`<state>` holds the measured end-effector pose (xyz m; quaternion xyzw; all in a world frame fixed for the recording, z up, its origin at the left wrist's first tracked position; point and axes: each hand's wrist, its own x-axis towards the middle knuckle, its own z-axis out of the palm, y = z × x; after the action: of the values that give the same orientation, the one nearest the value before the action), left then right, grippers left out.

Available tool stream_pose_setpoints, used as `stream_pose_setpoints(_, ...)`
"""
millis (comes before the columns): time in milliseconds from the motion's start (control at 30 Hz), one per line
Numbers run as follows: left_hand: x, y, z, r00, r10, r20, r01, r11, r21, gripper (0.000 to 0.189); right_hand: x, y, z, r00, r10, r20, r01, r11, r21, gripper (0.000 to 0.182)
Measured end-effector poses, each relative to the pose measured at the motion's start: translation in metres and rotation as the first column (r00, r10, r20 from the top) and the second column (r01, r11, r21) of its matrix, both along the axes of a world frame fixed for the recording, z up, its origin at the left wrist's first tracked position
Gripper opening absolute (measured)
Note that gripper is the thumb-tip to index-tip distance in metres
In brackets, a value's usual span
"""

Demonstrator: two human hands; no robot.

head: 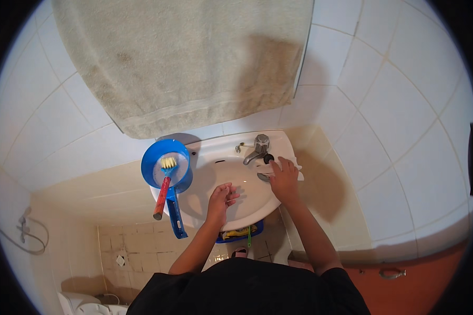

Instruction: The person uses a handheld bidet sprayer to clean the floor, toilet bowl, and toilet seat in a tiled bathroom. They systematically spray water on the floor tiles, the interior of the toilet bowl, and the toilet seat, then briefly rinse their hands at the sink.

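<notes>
Over the right rim of the white washbasin (236, 222), my right hand (285, 181) reaches with its fingers on a white object (300, 175), which shows on both sides of the hand. Its kind is unclear, and whether it is gripped or only touched is hidden. Just left of these fingers lie a round black piece (268, 158) and a grey curved piece (263, 177). My left hand (222, 201) hovers above the basin bowl, fingers loosely bent and somewhat apart, with nothing seen in it. Close by stands the metal tap (259, 149).
A blue long-handled dipper (146, 169) of foamy water sits on the basin's left edge, a red-and-blue scrub brush (164, 193) across it. A beige towel (181, 67) hangs behind. Below the basin is a blue container (258, 228). A toilet (90, 305) stands lower left.
</notes>
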<state>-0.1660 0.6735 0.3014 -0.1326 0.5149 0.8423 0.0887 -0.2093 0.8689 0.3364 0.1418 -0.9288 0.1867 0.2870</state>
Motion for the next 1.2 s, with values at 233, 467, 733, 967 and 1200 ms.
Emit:
stream_pose_setpoints(233,0.024,0.007,0.021,0.993,0.025,-0.116,-0.049,0.977,-0.207,0.03,0.013,0.009,0.011,0.96,0.163,0.229,-0.185,0.979,0.08,0.015)
stream_pose_setpoints(467,0.095,0.028,0.011,0.954,0.02,-0.299,-0.104,0.958,-0.268,0.037,0.082,-0.007,0.047,0.69,0.662,0.293,-0.608,0.75,-0.262,0.014)
stream_pose_setpoints(733,0.203,0.014,0.005,0.918,0.336,-0.209,-0.387,0.873,-0.295,0.019,0.131,-0.03,-0.007,0.363,0.87,0.334,-0.66,0.492,-0.568,0.016)
stream_pose_setpoints(967,0.308,-0.019,-0.018,0.707,0.671,-0.226,-0.662,0.514,-0.545,0.012,0.151,-0.068,-0.032,0.298,0.854,0.426,-0.679,0.503,-0.534,0.016)
stream_pose_setpoints(1200,0.411,-0.061,-0.019,0.45,0.865,-0.222,-0.837,0.322,-0.443,0.013,0.168,-0.127,-0.044,-0.058,0.888,0.457,-0.397,0.399,-0.827,0.012)
